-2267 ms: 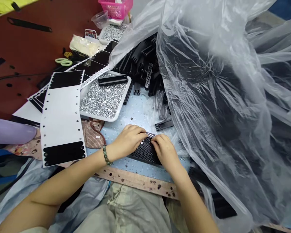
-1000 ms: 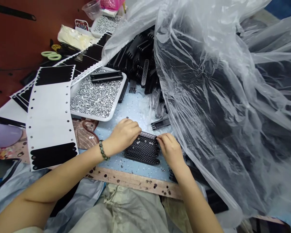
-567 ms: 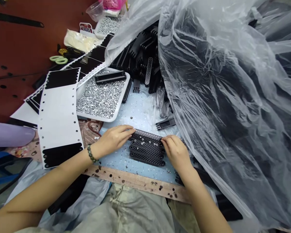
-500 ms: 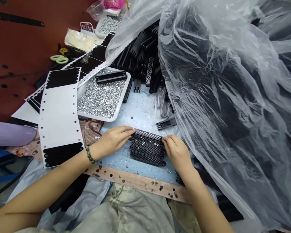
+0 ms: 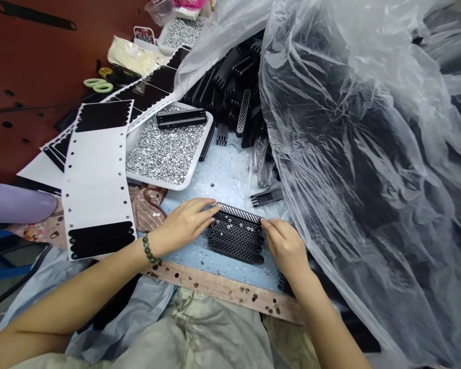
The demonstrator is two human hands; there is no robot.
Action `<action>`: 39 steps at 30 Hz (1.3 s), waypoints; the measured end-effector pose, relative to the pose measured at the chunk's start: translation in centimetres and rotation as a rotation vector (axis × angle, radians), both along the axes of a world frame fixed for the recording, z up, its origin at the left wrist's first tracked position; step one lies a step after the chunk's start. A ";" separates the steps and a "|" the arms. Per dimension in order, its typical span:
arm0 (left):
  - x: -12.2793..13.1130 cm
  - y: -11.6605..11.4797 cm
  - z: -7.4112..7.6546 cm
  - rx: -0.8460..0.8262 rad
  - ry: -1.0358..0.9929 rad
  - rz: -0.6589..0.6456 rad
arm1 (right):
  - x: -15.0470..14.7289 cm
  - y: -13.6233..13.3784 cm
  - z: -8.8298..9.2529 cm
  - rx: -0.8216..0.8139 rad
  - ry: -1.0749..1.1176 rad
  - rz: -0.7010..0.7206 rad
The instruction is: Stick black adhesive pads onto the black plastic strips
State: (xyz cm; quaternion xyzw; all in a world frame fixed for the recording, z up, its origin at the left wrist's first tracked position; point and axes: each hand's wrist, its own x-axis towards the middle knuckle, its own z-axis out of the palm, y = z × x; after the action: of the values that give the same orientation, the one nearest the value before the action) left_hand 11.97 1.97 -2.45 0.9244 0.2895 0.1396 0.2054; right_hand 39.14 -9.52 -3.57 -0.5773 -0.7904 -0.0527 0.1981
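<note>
Black mesh strips (image 5: 236,233): left hand (image 5: 184,225) grip spread, touching end; right hand (image 5: 286,246) grip unclear.

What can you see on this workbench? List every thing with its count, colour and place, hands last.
perforated strips: about four, black, side by side on the pale blue mat between the hands
tray: one, white, full of silver rings, behind the strips
bar: one, black, on the tray's far side
backing sheet: one in front, white with black pads, left of the tray
scissors: one, green handles, far left
plastic bag: one, clear, right
comb-like parts: many, black, piled at the bag's mouth
wooden strip: one, brown, near edge
bracelet: one, green beads, left wrist
left hand: fingers flat at the strips' left ends
right hand: fingertips at their right ends
</note>
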 end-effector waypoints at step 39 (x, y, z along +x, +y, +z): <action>-1.1 -2.3 0.2 0.208 0.060 0.057 | -2.0 -0.5 1.3 -0.077 -0.074 -0.033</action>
State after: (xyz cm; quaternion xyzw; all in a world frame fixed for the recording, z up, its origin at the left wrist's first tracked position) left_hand 10.84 -0.36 -2.24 0.9358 0.3058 0.1470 0.0953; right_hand 37.17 -10.00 -2.23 -0.5952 -0.7889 -0.0468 0.1455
